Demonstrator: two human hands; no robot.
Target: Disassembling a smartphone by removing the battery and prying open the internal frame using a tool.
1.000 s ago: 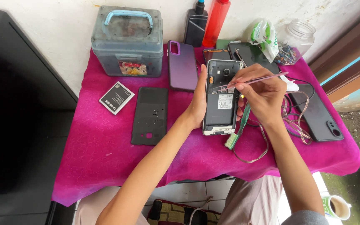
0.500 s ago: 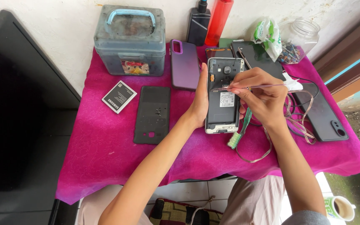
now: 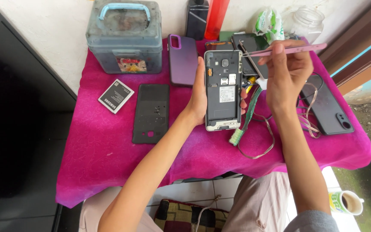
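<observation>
Lifting clear: right hand has raised the pink tweezers off the opened phone; half a second ago their tips rested across its upper back, now they hover at its 1 o'clock, apart from it. Fingers pinched shut on the tweezers. Left hand wraps the phone's sides, holding it open side up on the magenta cloth. Back cover and battery lie at 9 o'clock, unmoved. Probing looks paused.
</observation>
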